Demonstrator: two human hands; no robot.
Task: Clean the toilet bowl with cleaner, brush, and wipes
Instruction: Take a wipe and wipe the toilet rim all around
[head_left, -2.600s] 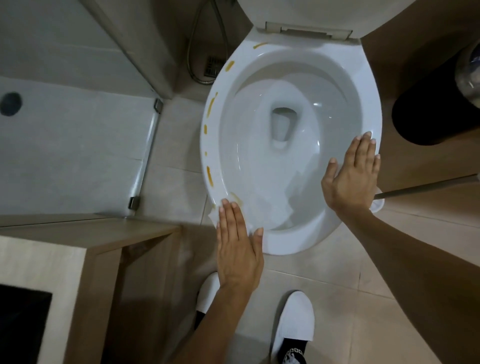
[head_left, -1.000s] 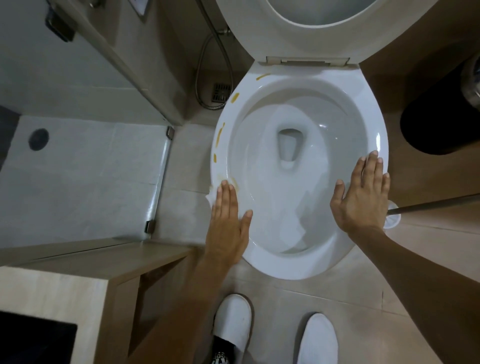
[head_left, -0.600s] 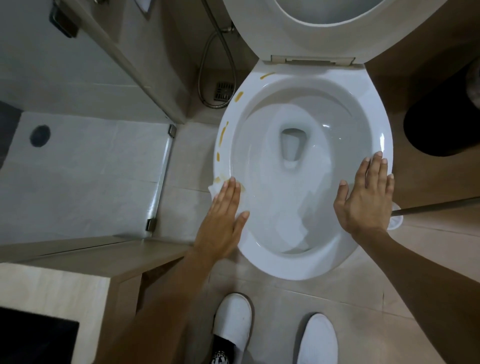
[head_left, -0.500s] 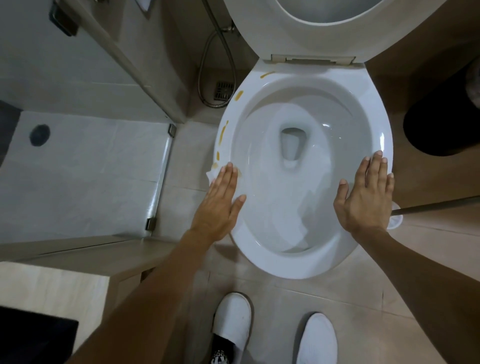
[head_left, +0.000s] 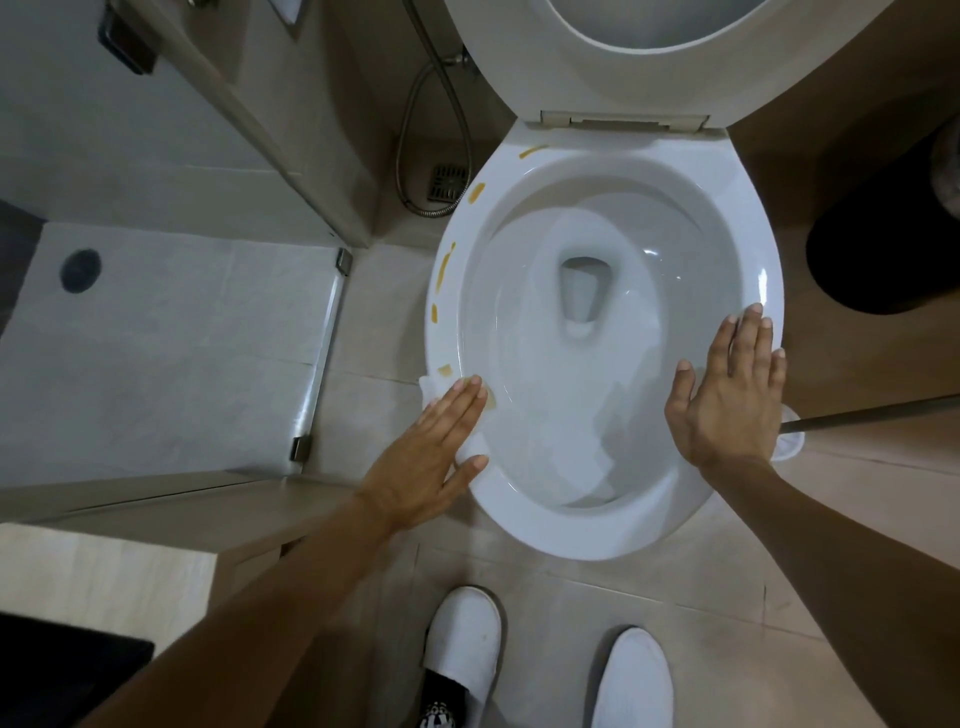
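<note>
Five yellow-brown smears (head_left: 445, 270) remain at nine o'clock on the white ceramic toilet rim (head_left: 540, 530); the left hand (head_left: 431, 457), fingers flat and together, presses a white paper wipe (head_left: 430, 387) that should next sweep upward, while the right hand (head_left: 727, 395), fingers spread flat, braces the rim.

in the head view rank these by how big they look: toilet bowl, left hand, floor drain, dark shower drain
1. toilet bowl
2. left hand
3. floor drain and dark shower drain: look alike, not ranked

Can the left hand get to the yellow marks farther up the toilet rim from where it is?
Probably yes. The left hand lies flat on a wipe on the rim, and the yellow marks lie along that same side with nothing between.
</note>
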